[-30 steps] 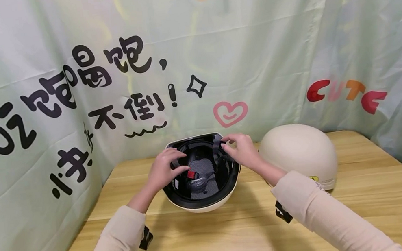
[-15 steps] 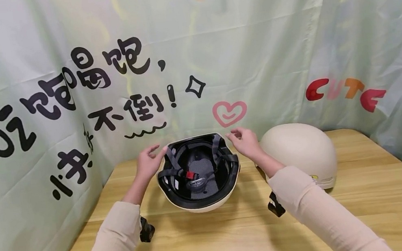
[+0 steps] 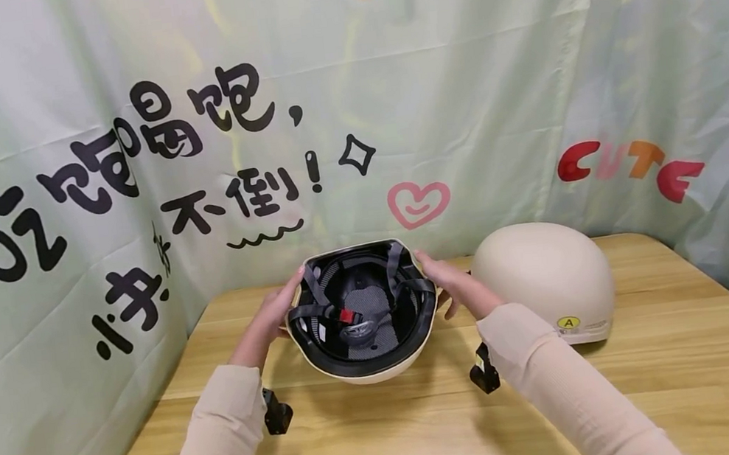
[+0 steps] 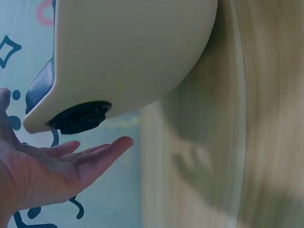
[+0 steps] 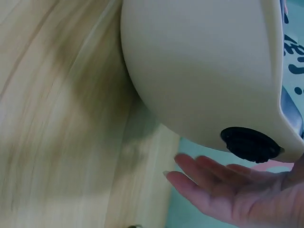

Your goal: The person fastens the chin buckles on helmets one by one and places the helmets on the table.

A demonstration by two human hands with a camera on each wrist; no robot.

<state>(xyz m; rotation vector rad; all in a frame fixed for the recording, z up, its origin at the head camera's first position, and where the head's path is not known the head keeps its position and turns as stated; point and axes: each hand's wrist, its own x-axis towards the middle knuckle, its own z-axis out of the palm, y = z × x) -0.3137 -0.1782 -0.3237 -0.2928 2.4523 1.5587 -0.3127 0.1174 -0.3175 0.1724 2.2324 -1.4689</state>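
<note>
An upturned cream helmet (image 3: 372, 377) rests on the table, its black padded inside and straps facing up in the head view. A red buckle (image 3: 348, 316) lies inside it. At the helmet's left side is my left hand (image 3: 275, 312), thumb near the rim. The left wrist view shows the fingers (image 4: 102, 159) extended beneath a black round fitting (image 4: 80, 117), with a gap to the shell. Opposite, my right hand (image 3: 448, 282) is at the right rim. Its fingers (image 5: 213, 178) lie loosely extended below another black fitting (image 5: 251, 144), also apart from the shell.
A second cream helmet (image 3: 543, 275) stands dome up on the right, close to my right forearm. The wooden table (image 3: 387, 440) extends in front. A printed cloth backdrop (image 3: 479, 111) hangs right behind the table's far edge.
My hands have come away from the straps inside the helmet and moved outward and down to its two outer sides. The straps now hang at both sides of the opening. The helmet stays put.
</note>
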